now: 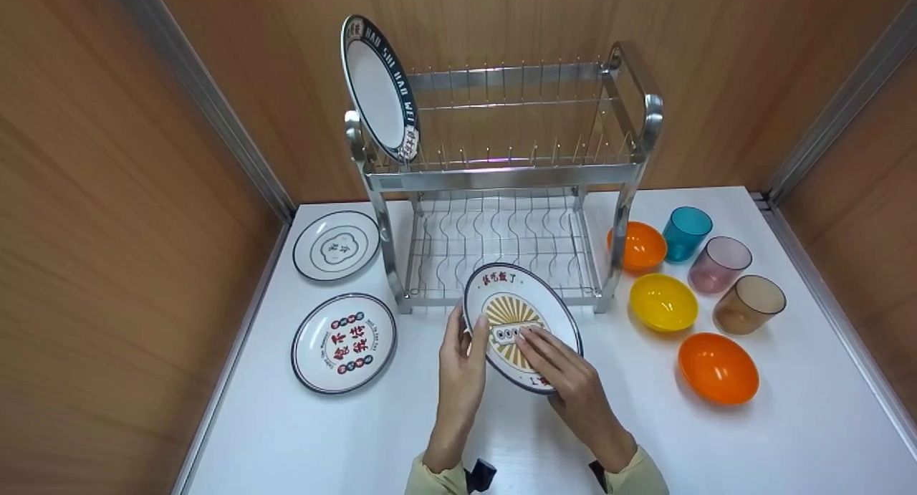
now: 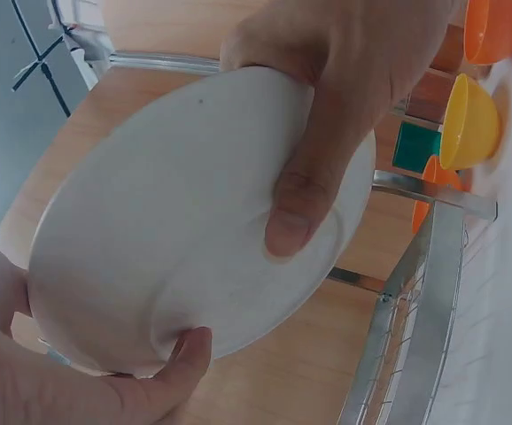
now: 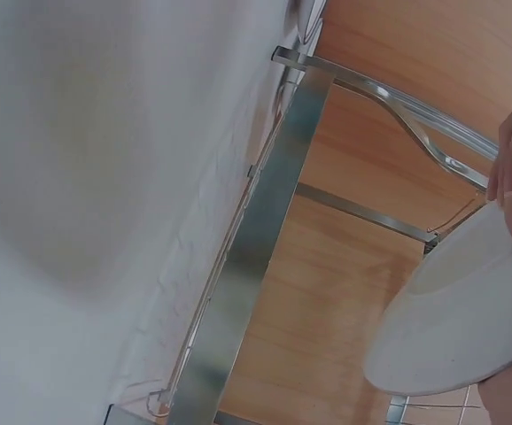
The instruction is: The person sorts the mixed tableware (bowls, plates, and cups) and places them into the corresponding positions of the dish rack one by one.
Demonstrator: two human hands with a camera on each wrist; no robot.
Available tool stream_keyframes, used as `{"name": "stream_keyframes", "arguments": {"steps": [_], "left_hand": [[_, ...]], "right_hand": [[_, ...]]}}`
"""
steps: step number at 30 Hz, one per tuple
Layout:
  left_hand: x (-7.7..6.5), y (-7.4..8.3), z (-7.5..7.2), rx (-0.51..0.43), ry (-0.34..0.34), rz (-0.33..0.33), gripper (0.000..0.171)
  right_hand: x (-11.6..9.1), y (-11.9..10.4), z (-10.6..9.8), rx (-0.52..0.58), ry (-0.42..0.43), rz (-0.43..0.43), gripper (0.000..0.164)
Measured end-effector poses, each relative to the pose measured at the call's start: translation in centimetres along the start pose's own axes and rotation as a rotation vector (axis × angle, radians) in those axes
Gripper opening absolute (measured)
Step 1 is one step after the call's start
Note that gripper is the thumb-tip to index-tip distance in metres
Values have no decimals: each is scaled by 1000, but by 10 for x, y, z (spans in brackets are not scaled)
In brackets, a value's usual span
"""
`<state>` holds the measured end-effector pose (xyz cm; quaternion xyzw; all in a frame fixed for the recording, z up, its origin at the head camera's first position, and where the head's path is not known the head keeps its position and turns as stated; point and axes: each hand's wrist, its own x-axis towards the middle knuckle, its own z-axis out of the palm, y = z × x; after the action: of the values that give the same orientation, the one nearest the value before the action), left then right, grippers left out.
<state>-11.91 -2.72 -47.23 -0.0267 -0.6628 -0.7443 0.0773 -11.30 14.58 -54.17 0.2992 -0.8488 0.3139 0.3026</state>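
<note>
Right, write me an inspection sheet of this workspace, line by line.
Surface: white table, with soft shadows.
Job's things: sunburst plate held tilted before the metal rack; dark-rimmed plate stands at the left end of the rack's upper tier; lettered plate and line-drawn plate lie flat on the left.
Clutter: on the right, front orange bowl, yellow bowl, rear orange bowl, teal cup, pink cup, amber cup.
Hands: left hand grips the sunburst plate's left edge; right hand grips its lower right edge.
Cables: thin dark lines high in the left wrist view; cannot tell whether they are cables.
Surroundings: wood-grain panels on three sides, with metal trim.
</note>
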Motion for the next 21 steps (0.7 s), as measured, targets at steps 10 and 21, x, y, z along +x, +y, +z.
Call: {"name": "stream_keyframes", "arguments": {"steps": [10, 21], "left_hand": [[11, -2, -4, 164, 32, 75, 52], [42, -13, -20, 239, 125, 137, 38]], "right_hand": [[3, 0, 2, 77, 32, 31, 76], [6, -1, 0, 199, 42, 42, 73]]}}
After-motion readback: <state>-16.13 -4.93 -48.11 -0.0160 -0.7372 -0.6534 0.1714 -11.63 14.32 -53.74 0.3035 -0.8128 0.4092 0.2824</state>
